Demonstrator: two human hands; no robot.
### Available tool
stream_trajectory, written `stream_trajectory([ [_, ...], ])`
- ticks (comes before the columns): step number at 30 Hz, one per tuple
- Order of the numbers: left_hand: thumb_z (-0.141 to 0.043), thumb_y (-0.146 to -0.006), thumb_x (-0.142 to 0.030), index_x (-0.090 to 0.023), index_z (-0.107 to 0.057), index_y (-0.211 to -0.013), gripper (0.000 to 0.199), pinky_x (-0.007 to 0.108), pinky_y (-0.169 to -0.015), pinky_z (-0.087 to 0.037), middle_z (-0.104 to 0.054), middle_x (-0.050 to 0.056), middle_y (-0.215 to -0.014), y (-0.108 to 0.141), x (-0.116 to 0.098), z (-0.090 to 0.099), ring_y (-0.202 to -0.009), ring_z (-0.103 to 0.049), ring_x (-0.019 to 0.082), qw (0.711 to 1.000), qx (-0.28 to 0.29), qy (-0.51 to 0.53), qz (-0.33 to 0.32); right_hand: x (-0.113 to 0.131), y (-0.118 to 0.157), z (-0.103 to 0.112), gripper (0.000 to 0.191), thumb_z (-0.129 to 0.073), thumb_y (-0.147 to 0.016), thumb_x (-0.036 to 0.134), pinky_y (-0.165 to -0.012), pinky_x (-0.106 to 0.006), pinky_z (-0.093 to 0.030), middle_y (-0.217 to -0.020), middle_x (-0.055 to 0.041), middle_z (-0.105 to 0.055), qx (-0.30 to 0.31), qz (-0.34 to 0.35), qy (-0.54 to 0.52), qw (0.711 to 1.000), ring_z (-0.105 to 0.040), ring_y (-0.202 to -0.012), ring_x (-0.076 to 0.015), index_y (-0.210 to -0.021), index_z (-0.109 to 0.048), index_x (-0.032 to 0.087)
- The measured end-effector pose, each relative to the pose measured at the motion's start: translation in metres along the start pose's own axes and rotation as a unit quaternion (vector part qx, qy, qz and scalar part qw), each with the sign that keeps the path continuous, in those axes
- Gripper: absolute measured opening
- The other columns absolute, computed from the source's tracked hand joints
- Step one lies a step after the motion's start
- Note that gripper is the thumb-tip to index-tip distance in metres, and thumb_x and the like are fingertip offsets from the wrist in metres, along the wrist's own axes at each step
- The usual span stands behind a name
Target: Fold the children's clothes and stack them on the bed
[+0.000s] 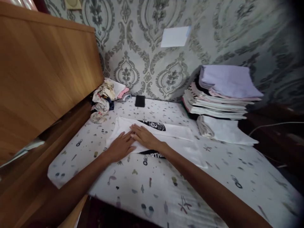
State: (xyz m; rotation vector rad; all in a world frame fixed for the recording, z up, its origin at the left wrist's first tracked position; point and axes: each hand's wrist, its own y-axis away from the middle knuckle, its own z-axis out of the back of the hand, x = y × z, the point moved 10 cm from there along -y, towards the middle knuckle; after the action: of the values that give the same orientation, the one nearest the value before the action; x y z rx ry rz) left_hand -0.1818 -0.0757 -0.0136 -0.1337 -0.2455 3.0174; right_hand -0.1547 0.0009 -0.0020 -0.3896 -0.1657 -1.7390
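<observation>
A white T-shirt with a black-and-white print lies partly folded, long and narrow, on the patterned bedsheet. Both of my hands rest flat on its left part, fingers stretched out. My left hand presses near the shirt's left end, its fingertips touching the other hand. My right hand lies across the middle of the folded cloth, just below the upper black print. White lettering on a black band shows at the shirt's lower edge, partly covered by my right wrist.
At the back right stands a stack of folded clothes, a lilac one on top. A folded white garment lies before it. Crumpled clothes sit at the back left beside a wooden cabinet. A dark flat phone-like object lies near the wall.
</observation>
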Motion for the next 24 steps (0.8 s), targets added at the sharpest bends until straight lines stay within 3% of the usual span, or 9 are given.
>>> stream_trajectory([
  [4,-0.025,-0.105,-0.053,-0.019,-0.042,-0.147,0.057,0.047,-0.123,-0.019,-0.043,0.015,-0.157,0.005,-0.002,-0.006,-0.148,-0.034,0.024,1.000,0.015,0.003,0.009,-0.015,-0.013,-0.015,0.060,-0.020,-0.105,0.051,-0.122,-0.052,-0.024,-0.160,-0.0103,-0.038,-0.009,-0.009,0.024,1.000,-0.028,-0.151,-0.0232,-0.151,-0.044,0.021],
  [9,-0.029,-0.097,-0.069,-0.015,-0.027,-0.156,0.080,0.048,-0.124,-0.013,-0.024,0.019,-0.164,0.025,-0.014,-0.013,-0.155,-0.015,0.028,0.997,0.057,0.052,-0.003,-0.018,-0.011,-0.020,0.062,-0.021,-0.105,0.052,-0.121,-0.052,-0.024,-0.160,-0.0124,-0.037,-0.022,0.001,0.059,0.998,-0.027,-0.151,-0.0241,-0.152,-0.043,0.018],
  [12,-0.033,-0.099,-0.063,-0.018,-0.029,-0.154,0.071,0.048,-0.124,-0.016,-0.022,0.016,-0.166,0.045,-0.020,-0.006,-0.155,-0.012,0.026,0.995,0.059,0.083,-0.017,-0.015,-0.010,-0.019,0.062,-0.022,-0.105,0.052,-0.121,-0.051,-0.024,-0.160,-0.0122,-0.036,-0.022,0.001,0.067,0.998,-0.027,-0.152,-0.0239,-0.153,-0.042,0.018],
  [15,-0.035,-0.104,-0.050,-0.023,-0.039,-0.148,0.052,0.044,-0.122,-0.026,-0.033,0.011,-0.163,0.065,-0.018,0.012,-0.152,-0.025,0.022,0.992,0.029,0.120,-0.019,-0.014,-0.010,-0.018,0.061,-0.024,-0.105,0.051,-0.122,-0.050,-0.023,-0.161,-0.0116,-0.035,-0.019,-0.007,0.071,0.997,-0.026,-0.152,-0.0239,-0.153,-0.041,0.017],
  [19,-0.037,-0.104,-0.034,-0.021,-0.058,-0.126,0.034,0.042,-0.107,-0.045,-0.061,0.011,-0.136,0.083,0.016,0.043,-0.127,-0.055,0.024,0.988,-0.039,0.121,0.089,-0.013,-0.009,-0.016,0.058,-0.027,-0.105,0.049,-0.122,-0.050,-0.023,-0.161,-0.0097,-0.035,-0.016,-0.011,0.064,0.998,-0.025,-0.152,-0.0236,-0.152,-0.042,0.020],
  [24,-0.036,-0.100,-0.030,-0.020,-0.065,-0.093,0.032,0.040,-0.082,-0.053,-0.067,0.008,-0.094,0.080,0.044,0.059,-0.091,-0.062,0.024,0.981,-0.002,0.045,0.191,-0.011,-0.008,-0.010,0.055,-0.032,-0.104,0.046,-0.122,-0.051,-0.022,-0.161,-0.0111,-0.035,-0.014,-0.015,0.045,0.999,-0.026,-0.152,-0.0246,-0.151,-0.043,0.020],
])
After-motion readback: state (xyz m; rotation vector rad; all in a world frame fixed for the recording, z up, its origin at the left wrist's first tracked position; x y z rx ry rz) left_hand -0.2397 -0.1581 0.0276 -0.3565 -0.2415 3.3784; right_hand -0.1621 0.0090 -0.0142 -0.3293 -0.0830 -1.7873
